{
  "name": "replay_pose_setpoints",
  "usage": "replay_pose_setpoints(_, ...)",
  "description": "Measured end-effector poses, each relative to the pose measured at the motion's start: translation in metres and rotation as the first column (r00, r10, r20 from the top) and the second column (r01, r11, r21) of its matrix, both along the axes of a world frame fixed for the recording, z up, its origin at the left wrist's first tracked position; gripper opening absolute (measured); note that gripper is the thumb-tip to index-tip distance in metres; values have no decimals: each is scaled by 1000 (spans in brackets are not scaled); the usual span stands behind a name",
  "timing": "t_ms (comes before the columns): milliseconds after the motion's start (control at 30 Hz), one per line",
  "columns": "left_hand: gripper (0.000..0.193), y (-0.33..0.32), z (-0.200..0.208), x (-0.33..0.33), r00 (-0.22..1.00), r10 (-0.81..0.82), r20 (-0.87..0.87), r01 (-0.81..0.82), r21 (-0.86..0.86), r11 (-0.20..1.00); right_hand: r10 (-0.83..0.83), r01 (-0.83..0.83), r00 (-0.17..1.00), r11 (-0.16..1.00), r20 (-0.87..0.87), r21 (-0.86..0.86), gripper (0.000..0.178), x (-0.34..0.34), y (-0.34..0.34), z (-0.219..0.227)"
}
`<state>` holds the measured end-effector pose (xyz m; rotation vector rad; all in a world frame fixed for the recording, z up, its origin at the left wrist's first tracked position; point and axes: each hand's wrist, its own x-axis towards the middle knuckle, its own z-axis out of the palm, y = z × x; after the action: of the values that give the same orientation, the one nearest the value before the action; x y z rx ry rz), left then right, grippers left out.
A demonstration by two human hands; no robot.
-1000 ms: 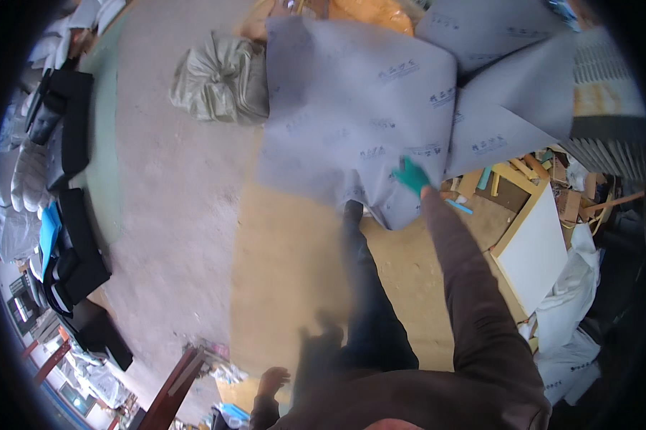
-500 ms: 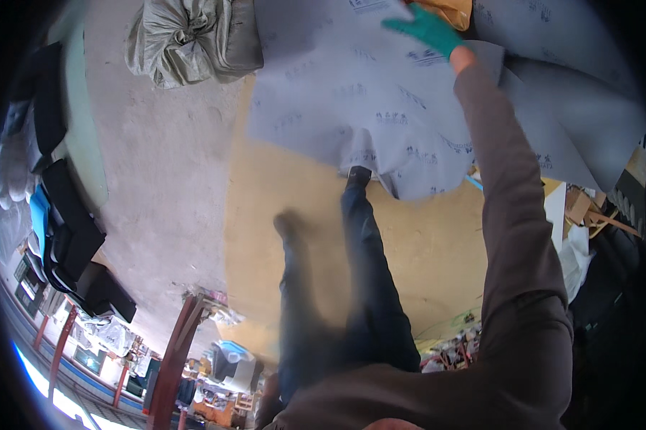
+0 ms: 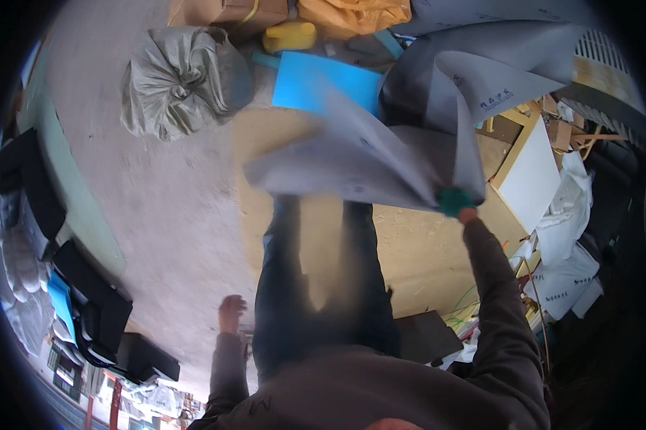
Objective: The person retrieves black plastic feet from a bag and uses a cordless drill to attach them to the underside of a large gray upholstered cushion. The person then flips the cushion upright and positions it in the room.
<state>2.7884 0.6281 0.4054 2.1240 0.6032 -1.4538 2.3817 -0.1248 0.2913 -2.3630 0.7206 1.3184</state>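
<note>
A large grey sheet (image 3: 330,166), printed with dark marks, is gripped at its near right edge by my right hand (image 3: 456,202), which wears a green glove. From there it fans out leftward in blurred folds in front of my legs. Its far part lies in loose folds (image 3: 473,79) toward the back right. My bare left hand (image 3: 231,313) hangs low at my left side, holding nothing, its fingers loosely apart. Beyond the sheet lies a flat bright blue panel (image 3: 323,82), partly covered by the sheet.
A tied woven sack (image 3: 183,82) stands at the far left, with a cardboard box (image 3: 230,13), yellow jug (image 3: 288,37) and orange bag (image 3: 355,16) behind. A white board (image 3: 531,168) and white bags (image 3: 566,272) are at right. Black padded pieces (image 3: 90,287) line the left.
My right hand has come back toward me, pulling the grey sheet off the floor and uncovering the blue panel and yellow jug. My left hand has come into view.
</note>
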Motion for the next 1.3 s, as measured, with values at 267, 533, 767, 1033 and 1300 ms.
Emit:
replay_pose_setpoints(267, 27, 11, 13, 107, 994, -104, 37, 101, 62, 993, -379, 496, 867, 592, 325, -635, 33, -287, -250, 271)
replay_pose_setpoints(533, 21, -98, -16, 108, 965, -261, -10, 257, -145, 955, -125, 752, -650, 31, 749, 658, 53, -326, -319, 420)
replay_pose_setpoints(767, 23, -314, 5, 132, 942, -305, 139, 335, -348, 876, 54, 511, -858, -6, 511, 859, 43, -253, -335, 203)
replay_pose_setpoints(1033, 56, -631, -70, 22, 14, -441, 897, 909, -195, -368, 112, 864, 271, 409, 956, -293, 41, -90, -456, 177)
replay_pose_setpoints(1300, 134, -981, -75, -115, 760, -590, 272, 485, -841, 237, -98, 887, 76, 461, 992, -22, 32, 14, -408, 221)
